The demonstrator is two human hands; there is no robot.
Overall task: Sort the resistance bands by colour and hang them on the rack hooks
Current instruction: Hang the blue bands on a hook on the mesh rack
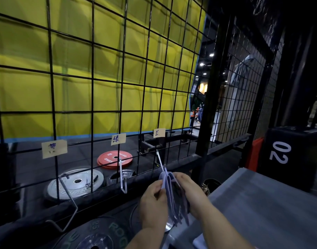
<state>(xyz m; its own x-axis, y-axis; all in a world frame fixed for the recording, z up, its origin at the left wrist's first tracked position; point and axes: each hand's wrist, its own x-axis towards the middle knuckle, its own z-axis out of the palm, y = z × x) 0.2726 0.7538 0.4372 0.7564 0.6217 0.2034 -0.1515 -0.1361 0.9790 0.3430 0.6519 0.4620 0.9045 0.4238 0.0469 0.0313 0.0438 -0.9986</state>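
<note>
Yellow padding (pixel 28 94) behind wire rack (pixel 92 79); near right, left hand (pixel 154 200) and right hand (pixel 189 193) both pinching lilac bands (pixel 169 196), long axis upright, top loops meeting tip of right hook (pixel 160 161), just beyond fingers.

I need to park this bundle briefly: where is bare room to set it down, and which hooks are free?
The grey flat top beside the right hand looks bare. The left hook and middle hook carry nothing. Crowded: the right hook, where the right hand and left hand hold the bands.
</note>
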